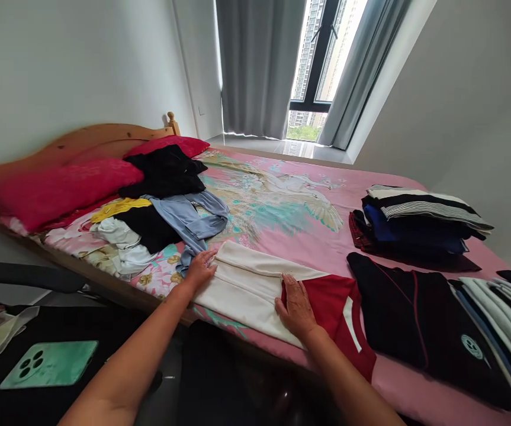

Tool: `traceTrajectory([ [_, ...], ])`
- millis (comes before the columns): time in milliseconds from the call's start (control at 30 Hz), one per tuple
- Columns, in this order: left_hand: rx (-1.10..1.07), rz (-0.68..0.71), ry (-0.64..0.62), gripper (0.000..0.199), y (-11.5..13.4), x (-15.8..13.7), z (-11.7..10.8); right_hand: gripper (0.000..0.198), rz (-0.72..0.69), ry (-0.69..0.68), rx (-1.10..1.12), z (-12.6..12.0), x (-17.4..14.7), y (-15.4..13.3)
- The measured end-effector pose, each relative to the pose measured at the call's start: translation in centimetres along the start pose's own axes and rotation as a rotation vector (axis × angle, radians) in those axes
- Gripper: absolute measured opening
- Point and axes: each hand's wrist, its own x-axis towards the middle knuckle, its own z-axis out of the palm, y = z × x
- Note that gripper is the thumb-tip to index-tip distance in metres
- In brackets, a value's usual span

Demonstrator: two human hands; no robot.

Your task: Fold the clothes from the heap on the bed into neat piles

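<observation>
Smoothing or lining up a fold appears to be the step in hand; a cream-and-red garment (241, 290) is laid along the near edge of the bed (277, 177), its cream part to the left and its red part, with a white stripe, to the right. The cream end is met by the left hand (201, 271), fingers on the cloth; whether the edge is pinched cannot be told. The right hand (297, 305) is laid open, palm down and fingers extended, across the border of cream and red; nothing is seen to be gripped by it.

For a further fold, it is judged, the cream end would have to be grasped and carried over while the red part is steadied. Just to the right, a black garment with red piping (392, 307) is laid flat; beyond it a folded stack (419, 228) is seen; to the left, a blue-grey garment (184, 220) and a crumpled black garment (164, 171) are left loose, unfolded.
</observation>
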Motion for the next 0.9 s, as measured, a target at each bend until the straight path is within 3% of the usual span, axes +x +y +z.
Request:
traceTrajectory([
  [233, 0.159, 0.156, -0.045, 0.041, 1.6, 0.8, 0.2, 0.063, 0.145, -0.049, 0.103, -0.2, 1.4, -0.1],
  [333, 0.164, 0.214, -0.054, 0.031, 2.2, 1.6, -0.1, 0.054, 0.181, -0.066, 0.070, -0.6, 2.7, -0.3],
  [500, 0.108, 0.239, -0.025, 0.030, 1.1, 1.7, -0.2, 0.045, 0.239, -0.143, 0.025, -2.2, 3.8, -1.3],
  [733, 0.044, 0.257, -0.033, 0.039, -3.1, -0.1, -1.5, 0.044, 0.044, -0.193, 0.038, -2.9, 5.1, -7.3],
  [900, 0.135, 0.254, -0.064, 0.039, -4.8, -0.5, -2.1, 0.054, -0.033, -0.231, 0.109, 1.1, 8.1, -11.4],
])
